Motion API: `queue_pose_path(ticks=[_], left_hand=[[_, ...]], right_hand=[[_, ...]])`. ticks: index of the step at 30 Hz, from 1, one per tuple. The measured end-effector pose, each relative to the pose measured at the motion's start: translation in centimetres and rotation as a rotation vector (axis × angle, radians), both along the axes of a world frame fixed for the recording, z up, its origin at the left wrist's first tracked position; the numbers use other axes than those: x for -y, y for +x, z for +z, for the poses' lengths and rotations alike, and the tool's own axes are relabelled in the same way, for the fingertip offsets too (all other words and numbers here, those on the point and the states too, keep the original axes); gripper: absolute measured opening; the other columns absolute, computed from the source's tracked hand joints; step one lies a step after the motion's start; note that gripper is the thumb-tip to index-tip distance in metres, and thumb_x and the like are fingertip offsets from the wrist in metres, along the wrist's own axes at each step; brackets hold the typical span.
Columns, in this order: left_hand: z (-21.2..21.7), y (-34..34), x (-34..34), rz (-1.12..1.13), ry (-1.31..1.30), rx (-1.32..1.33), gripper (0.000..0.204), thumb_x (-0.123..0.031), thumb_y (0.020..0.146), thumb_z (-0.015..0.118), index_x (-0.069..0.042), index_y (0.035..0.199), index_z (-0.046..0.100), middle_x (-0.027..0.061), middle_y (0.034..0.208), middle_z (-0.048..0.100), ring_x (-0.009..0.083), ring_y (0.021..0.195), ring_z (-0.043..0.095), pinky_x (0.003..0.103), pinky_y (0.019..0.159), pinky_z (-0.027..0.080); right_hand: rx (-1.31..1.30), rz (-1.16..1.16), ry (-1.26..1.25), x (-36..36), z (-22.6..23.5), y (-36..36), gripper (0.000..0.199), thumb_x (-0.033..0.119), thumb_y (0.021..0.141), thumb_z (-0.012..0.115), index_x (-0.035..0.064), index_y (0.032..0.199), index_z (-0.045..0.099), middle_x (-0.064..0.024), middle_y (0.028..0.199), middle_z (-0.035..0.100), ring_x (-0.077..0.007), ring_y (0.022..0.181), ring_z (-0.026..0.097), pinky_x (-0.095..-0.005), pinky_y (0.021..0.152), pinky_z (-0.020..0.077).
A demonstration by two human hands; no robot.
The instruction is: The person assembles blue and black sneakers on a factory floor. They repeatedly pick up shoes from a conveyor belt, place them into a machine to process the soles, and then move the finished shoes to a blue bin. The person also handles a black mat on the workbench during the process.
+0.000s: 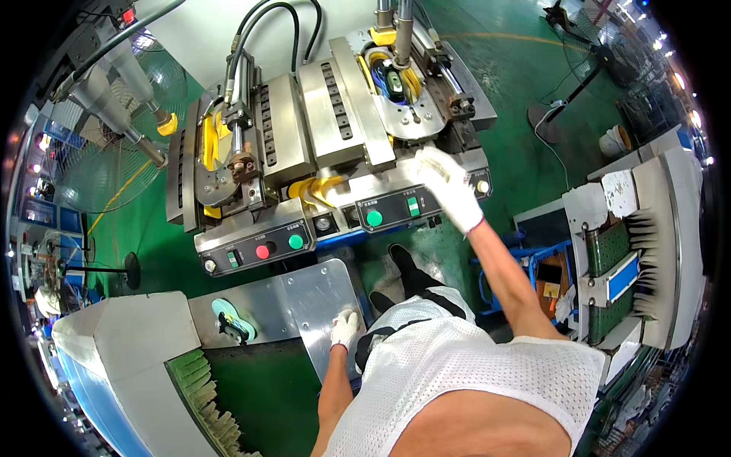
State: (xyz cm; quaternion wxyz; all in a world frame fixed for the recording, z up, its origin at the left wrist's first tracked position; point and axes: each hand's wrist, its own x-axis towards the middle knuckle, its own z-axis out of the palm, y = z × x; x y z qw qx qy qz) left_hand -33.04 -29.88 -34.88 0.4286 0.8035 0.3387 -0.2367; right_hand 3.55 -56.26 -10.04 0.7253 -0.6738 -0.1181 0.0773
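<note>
My right hand [451, 186], in a white glove, reaches over the front of the right press station, just above its control panel [392, 215]. Its fingers look stretched forward, somewhat washed out by glare, and no object shows in them. In that station a dark shoe [394, 85] sits between yellow and blue pads, under a metal piston. My left hand [345, 328], also gloved in white, lies on the metal plate [324, 293] by my side with its fingers loosely out. Left of it, a teal and black shoe [233, 321] rests on the same metal surface.
The left press station [217, 145] has yellow pads and holds no visible shoe. Red and green buttons sit on its panel [255, 250]. A bristled conveyor opening [190, 381] is at lower left, another bristled machine [662, 244] at right. A blue cart [525, 259] and standing fans [560, 114] are nearby.
</note>
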Motion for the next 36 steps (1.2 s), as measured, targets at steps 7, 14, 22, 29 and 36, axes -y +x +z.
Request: queue_pose_path(ticks=[7,14,22,29,36], left_hand=[[4.6,1.8,2.0,0.259,-0.025,-0.078,0.053,-0.049,0.097,0.053,-0.011,0.131,0.066,0.0205,0.132,0.066,0.0397,0.126,0.060,0.046,0.109,0.044],[7.5,-1.0,7.5,0.527,0.109,-0.137,0.050,-0.048,0.099,0.051,-0.014,0.134,0.062,0.0180,0.132,0.065,0.0397,0.124,0.060,0.048,0.106,0.046],[11.4,-4.8,19.8,1.048,0.060,-0.313,0.048,-0.046,0.097,0.053,-0.013,0.130,0.065,0.0193,0.134,0.063,0.0377,0.129,0.058,0.049,0.109,0.044],[7.4,-9.8,26.6,1.333,0.151,-0.184,0.048,-0.040,0.098,0.054,-0.008,0.134,0.062,0.0202,0.134,0.064,0.0395,0.128,0.059,0.046,0.110,0.044],[9.1,-17.8,22.5,1.356,0.605,0.118,0.028,-0.018,0.097,0.063,-0.002,0.120,0.067,0.0183,0.118,0.069,0.0352,0.109,0.067,0.041,0.096,0.052]], right_hand=[[0.147,-0.192,-0.252,-2.6,-0.3,20.9,0.077,0.033,0.088,0.076,-0.0082,0.146,0.046,-0.0247,0.146,0.054,-0.0317,0.136,0.054,-0.0389,0.113,0.0428],[-0.022,-0.029,-0.830,-7.5,-7.7,38.1,0.051,0.036,0.075,0.085,-0.0043,0.104,0.074,-0.0135,0.094,0.074,-0.0246,0.087,0.069,-0.0361,0.077,0.0535],[-0.347,0.095,-0.501,-5.2,-13.1,47.8,0.037,0.021,0.079,0.087,0.0082,0.110,0.072,-0.0016,0.100,0.069,-0.0163,0.083,0.064,-0.0350,0.075,0.0533],[-0.372,0.063,-0.681,-4.8,-6.5,47.1,0.078,0.043,0.072,0.090,0.0083,0.136,0.060,-0.0112,0.135,0.058,-0.0271,0.117,0.057,-0.0426,0.096,0.0494],[-0.330,-0.087,-0.479,-3.9,4.0,37.0,0.082,0.039,0.073,0.091,0.0097,0.141,0.055,-0.0124,0.146,0.052,-0.0287,0.128,0.052,-0.0514,0.098,0.0504]])
